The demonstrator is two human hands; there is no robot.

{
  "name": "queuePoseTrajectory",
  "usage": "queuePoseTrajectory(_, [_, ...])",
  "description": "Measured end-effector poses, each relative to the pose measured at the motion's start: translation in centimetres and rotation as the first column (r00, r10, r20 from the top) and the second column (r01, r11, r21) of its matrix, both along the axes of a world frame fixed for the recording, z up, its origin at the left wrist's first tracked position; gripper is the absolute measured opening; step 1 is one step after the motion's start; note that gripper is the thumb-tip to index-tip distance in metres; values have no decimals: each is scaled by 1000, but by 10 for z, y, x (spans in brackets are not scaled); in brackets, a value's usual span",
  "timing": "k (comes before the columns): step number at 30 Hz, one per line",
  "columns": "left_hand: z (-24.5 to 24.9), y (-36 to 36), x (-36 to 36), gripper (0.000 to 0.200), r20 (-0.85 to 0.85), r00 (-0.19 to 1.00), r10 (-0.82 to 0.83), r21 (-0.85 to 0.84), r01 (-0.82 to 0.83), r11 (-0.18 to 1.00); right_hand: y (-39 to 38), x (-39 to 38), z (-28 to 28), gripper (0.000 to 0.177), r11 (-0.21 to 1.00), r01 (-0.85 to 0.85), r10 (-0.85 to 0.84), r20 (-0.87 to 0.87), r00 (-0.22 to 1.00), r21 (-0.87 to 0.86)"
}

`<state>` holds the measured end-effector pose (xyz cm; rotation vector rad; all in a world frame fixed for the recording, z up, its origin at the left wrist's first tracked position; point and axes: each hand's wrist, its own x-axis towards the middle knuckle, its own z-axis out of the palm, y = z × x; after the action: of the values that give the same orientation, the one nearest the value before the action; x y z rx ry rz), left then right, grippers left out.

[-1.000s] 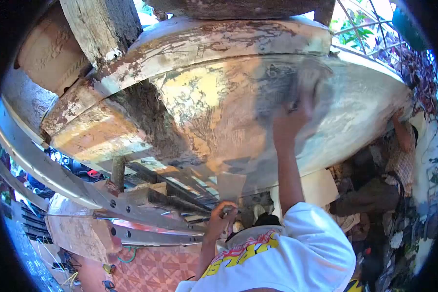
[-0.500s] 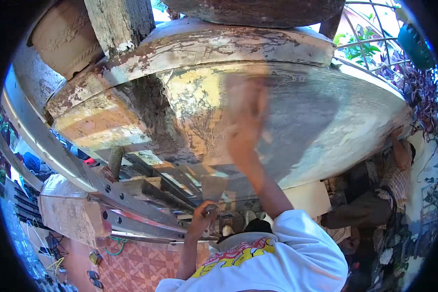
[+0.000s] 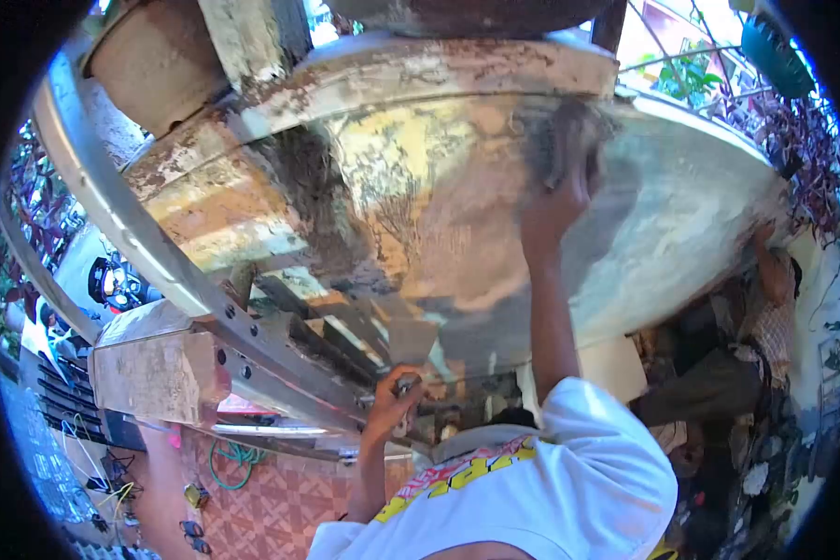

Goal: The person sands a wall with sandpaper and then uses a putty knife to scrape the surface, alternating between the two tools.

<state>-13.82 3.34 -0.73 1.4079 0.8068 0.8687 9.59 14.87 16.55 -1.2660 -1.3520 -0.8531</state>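
Observation:
My right hand (image 3: 565,201) is raised against the curved plaster surface (image 3: 476,215), below its projecting rim. Its fingers curl round a dark block (image 3: 562,140), smeared by motion, whose kind I cannot tell. Around it the surface has a damp grey area to the right and a patchy yellow and brown area to the left. Lower down, my left hand (image 3: 394,401) is closed round the handle of a putty knife (image 3: 413,341), its broad blade pointing up in front of the lower surface.
A curved metal rail with bolts (image 3: 187,280) runs along the left, beside a pale block (image 3: 154,373). Clay pots (image 3: 159,65) stand above the rim. Another person (image 3: 761,317) crouches at the right, a hand on the surface. A green hose (image 3: 238,462) lies on the tiled floor.
My right hand has swept right across the surface with the dark block. The left hand keeps hold of the putty knife. The view has shifted slightly.

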Motion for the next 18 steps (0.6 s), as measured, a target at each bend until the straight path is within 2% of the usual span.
queuePoseTrajectory(1, [-3, 1, -1, 14, 17, 1000, 1, 14, -1, 1000, 3, 1, 1, 55, 999, 31, -32, -47, 998, -4])
queuePoseTrajectory(3, [-1, -5, -5, 15, 38, 999, 1, -257, 8, 966, -2, 5, -4, 55, 994, 105, -110, -155, 982, -39])
queuePoseTrajectory(4, [-1, -6, -2, 17, 41, 999, -4, -258, 15, 966, -14, -17, 11, 55, 1000, -11, 12, -14, 1000, 24])
queuePoseTrajectory(9, [-18, -4, -11, 17, -25, 1000, -9, -114, 6, 993, -14, -17, 5, 55, 996, -85, 85, 33, 996, -8])
queuePoseTrajectory(11, [-15, -9, -7, 19, 94, 995, 9, -277, 17, 961, -12, -17, -1, 56, 993, -103, 107, 57, 993, -66])
queuePoseTrajectory(14, [-21, -7, -4, 20, 74, 997, -24, -308, 46, 950, -13, -10, -8, 57, 987, -108, 114, 49, 992, -121])
queuePoseTrajectory(15, [-24, -7, -4, 20, 68, 997, -23, -305, 43, 951, -12, 0, -6, 56, 996, -70, 71, 14, 997, -59])
queuePoseTrajectory(17, [-28, -6, -4, 19, -8, 1000, 23, -128, -24, 991, -3, 24, 6, 55, 997, -1, 5, -55, 998, 75])
queuePoseTrajectory(18, [-22, -8, -5, 20, -55, 998, 41, -188, -50, 981, 0, 34, 10, 54, 991, 38, -26, -90, 996, 127])
